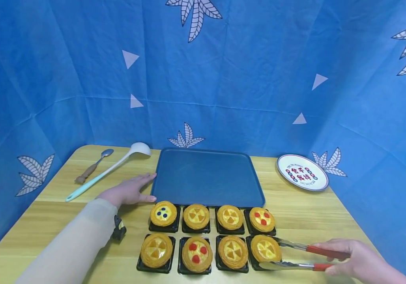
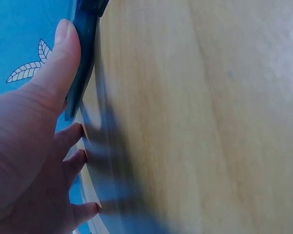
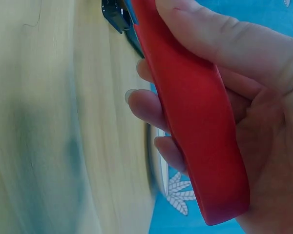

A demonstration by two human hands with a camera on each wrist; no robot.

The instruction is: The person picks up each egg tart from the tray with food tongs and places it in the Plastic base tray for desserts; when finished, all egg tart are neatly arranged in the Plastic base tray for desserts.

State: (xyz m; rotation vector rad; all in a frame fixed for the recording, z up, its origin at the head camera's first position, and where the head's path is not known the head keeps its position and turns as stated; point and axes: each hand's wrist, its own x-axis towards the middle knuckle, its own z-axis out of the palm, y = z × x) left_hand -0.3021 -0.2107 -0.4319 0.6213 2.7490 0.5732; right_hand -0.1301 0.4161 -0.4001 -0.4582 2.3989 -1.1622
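Observation:
My right hand (image 1: pixel 353 258) grips a pair of tongs (image 1: pixel 325 252) by the red handles (image 3: pixel 195 112). The tongs' metal arms are spread, one tip on each side of the front-right egg tart (image 1: pixel 266 248), which sits on a small black tray. My left hand (image 1: pixel 128 191) rests at the left edge of the dark blue tray (image 1: pixel 208 177), fingers spread and thumb against its rim. Two rows of tarts on black trays lie in front of the blue tray, among them one with blue dots (image 1: pixel 164 213) and one with red pieces (image 1: pixel 197 254).
A white ladle (image 1: pixel 140 148) with a mint handle and a wooden-handled spoon (image 1: pixel 90 169) lie at the back left. To the right of the blue tray is a white plate (image 1: pixel 302 163) with printed characters. Blue cloth (image 1: pixel 203 79) hangs around the wooden table (image 1: pixel 46 225).

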